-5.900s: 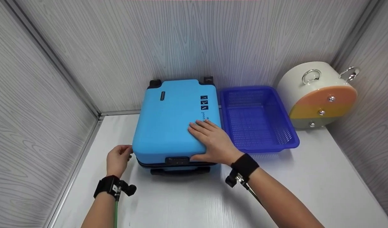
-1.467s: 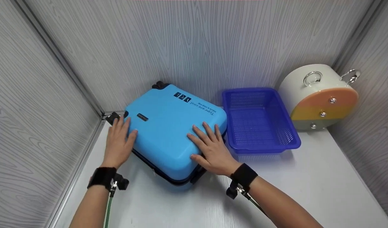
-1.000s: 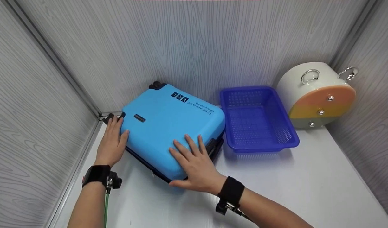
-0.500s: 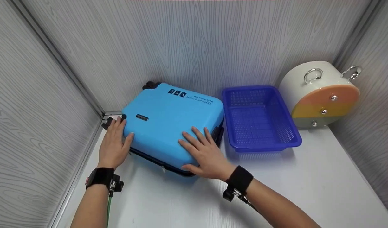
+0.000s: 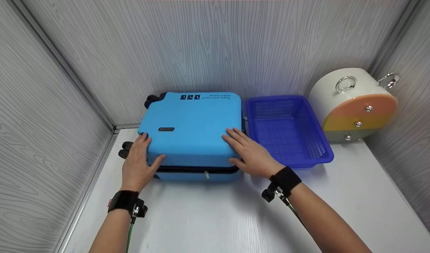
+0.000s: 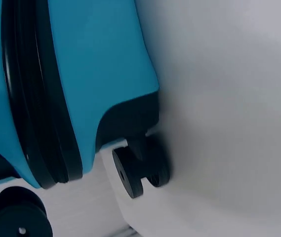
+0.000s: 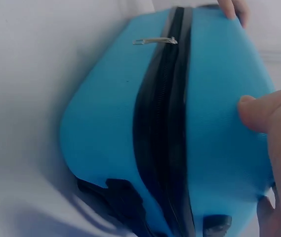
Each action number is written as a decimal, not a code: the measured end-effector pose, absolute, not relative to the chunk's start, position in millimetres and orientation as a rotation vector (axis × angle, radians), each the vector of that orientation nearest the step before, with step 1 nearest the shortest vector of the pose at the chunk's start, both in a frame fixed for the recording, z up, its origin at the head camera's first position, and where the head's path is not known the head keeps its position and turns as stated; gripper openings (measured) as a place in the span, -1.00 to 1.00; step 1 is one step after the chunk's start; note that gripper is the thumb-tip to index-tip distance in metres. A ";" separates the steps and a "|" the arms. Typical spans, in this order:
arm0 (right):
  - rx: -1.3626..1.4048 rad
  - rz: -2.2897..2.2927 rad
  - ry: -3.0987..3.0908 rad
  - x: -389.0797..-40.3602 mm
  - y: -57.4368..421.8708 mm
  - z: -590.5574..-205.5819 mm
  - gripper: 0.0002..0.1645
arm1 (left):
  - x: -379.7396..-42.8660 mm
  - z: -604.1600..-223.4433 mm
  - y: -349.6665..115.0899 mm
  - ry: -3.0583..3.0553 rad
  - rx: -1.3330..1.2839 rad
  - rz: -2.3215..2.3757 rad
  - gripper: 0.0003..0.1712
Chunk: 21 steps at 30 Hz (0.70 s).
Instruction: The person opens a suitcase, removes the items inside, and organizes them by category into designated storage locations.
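Both left hand (image 5: 137,167) and right hand (image 5: 253,155) are spread against the blue suitcase (image 5: 195,137) between them, already laid flat on the tabletop (image 5: 201,221), apparently not yet unzipped.

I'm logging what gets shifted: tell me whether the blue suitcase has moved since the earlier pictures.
Yes: in the head view, the blue suitcase has turned counterclockwise; its wheels, first toward the back wall, now point toward the left wall.
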State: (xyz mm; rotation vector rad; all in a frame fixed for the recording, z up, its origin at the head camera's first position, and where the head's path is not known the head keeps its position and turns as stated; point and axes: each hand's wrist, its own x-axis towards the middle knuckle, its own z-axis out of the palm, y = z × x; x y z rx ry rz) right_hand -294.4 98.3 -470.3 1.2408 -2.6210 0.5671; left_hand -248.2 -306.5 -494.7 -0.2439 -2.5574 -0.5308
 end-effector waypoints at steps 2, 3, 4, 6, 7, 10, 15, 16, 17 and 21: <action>1.226 0.574 -2.652 -298.3 103.4 -468.8 -0.08 | -246.8 -496.0 -298.7 -2.549 -0.222 -0.528 -0.06; 1.224 0.583 -2.665 -299.7 105.5 -468.2 -0.08 | -246.2 -496.7 -295.4 -2.543 -0.212 -0.522 -0.06; 1.222 0.594 -2.678 -300.8 107.2 -467.8 -0.09 | -245.7 -497.4 -292.5 -2.538 -0.203 -0.517 -0.07; 1.224 0.616 -2.697 -302.3 109.9 -467.1 -0.09 | -244.3 -498.4 -287.8 -2.524 -0.187 -0.510 -0.07; 1.229 0.629 -2.702 -302.9 110.9 -466.5 -0.09 | -243.8 -498.7 -286.1 -2.519 -0.181 -0.510 -0.07; 1.228 0.643 -2.712 -304.7 113.0 -464.6 -0.10 | -243.0 -498.9 -282.0 -2.511 -0.172 -0.515 -0.08; 1.200 0.655 -2.727 -307.3 115.5 -461.9 -0.09 | -241.4 -497.3 -276.9 -2.508 -0.179 -0.549 -0.09; 1.198 0.656 -2.726 -307.6 115.8 -461.9 -0.09 | -241.1 -497.2 -276.2 -2.511 -0.177 -0.556 -0.09; 1.199 0.656 -2.723 -307.7 116.1 -462.1 -0.09 | -240.9 -497.1 -275.7 -2.516 -0.174 -0.562 -0.09; 1.200 0.660 -2.705 -307.4 116.3 -464.8 -0.08 | -239.8 -498.3 -272.7 -2.533 -0.164 -0.559 -0.08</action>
